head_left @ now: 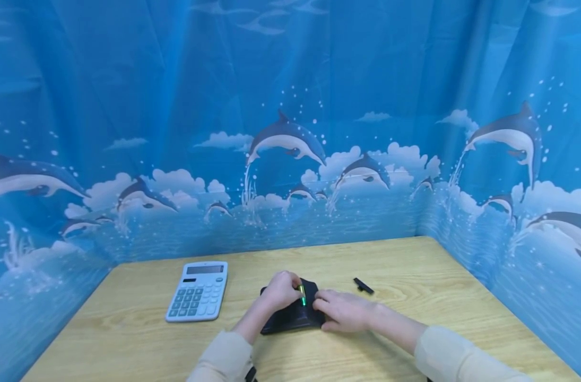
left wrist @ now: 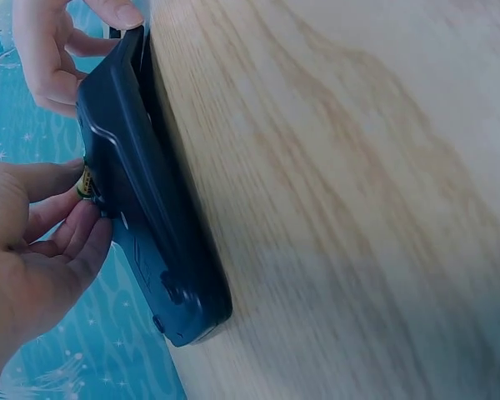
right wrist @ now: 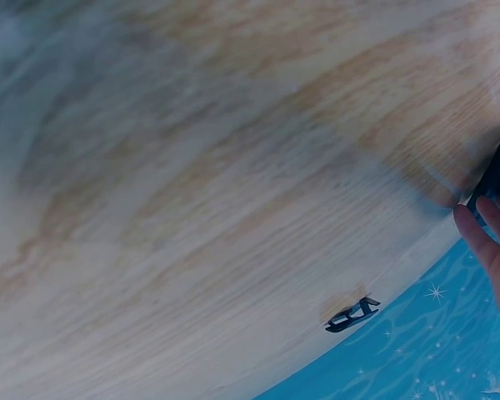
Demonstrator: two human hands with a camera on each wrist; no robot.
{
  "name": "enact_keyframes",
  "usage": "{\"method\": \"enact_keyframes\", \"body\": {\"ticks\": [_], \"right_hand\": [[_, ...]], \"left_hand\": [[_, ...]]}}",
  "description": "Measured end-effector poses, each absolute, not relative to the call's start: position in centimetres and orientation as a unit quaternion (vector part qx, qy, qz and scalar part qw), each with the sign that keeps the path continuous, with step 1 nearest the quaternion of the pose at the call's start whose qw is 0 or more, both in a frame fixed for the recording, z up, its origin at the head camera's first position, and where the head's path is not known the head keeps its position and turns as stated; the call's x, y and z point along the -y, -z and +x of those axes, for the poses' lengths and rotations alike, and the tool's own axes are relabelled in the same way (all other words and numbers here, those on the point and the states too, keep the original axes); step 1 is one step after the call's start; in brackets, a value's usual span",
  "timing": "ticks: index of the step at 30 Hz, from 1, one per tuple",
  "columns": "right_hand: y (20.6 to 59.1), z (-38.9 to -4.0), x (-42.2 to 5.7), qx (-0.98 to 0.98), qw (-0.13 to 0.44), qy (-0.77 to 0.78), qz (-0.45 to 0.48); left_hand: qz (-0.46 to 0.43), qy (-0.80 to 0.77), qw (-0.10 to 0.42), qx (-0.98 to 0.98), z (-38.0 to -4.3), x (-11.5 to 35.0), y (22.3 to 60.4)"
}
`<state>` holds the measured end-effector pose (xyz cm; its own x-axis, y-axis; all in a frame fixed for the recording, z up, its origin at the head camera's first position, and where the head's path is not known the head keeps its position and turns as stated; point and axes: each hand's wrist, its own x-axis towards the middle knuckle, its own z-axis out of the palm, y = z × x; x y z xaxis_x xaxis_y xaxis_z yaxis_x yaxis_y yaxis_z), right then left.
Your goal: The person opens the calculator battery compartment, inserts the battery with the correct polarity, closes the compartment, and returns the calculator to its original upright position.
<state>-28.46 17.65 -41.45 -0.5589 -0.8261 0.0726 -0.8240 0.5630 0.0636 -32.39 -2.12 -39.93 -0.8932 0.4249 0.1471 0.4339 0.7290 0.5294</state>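
A black, wedge-shaped plastic device (head_left: 292, 318) lies on the wooden table in front of me, its upper face partly hidden by my hands. Between thumb and fingers, my left hand (head_left: 282, 291) pinches a small green-and-yellow battery (head_left: 302, 295) right at the top of the device. The left wrist view shows the battery's yellow side (left wrist: 85, 183) close against the casing. At the device's right end, my right hand (head_left: 345, 310) holds the edge, with the thumb on the near side and the fingers over the top. A small black battery cover (head_left: 363, 286) lies to the right, beyond that hand.
A white calculator (head_left: 197, 292) with grey-green keys lies at the left of the table. The wooden tabletop (head_left: 395, 265) ends at a blue curtain (head_left: 290, 223) printed with dolphins, which hangs behind it and along both sides.
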Motion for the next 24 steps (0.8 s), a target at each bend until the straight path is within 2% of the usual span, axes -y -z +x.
{"method": "enact_keyframes", "body": {"ticks": [24], "right_hand": [[41.13, -28.49, -17.32, 0.890, 0.028, 0.009, 0.454]], "left_hand": [[-0.271, 0.281, -0.026, 0.920, -32.32, 2.37, 39.73]]}}
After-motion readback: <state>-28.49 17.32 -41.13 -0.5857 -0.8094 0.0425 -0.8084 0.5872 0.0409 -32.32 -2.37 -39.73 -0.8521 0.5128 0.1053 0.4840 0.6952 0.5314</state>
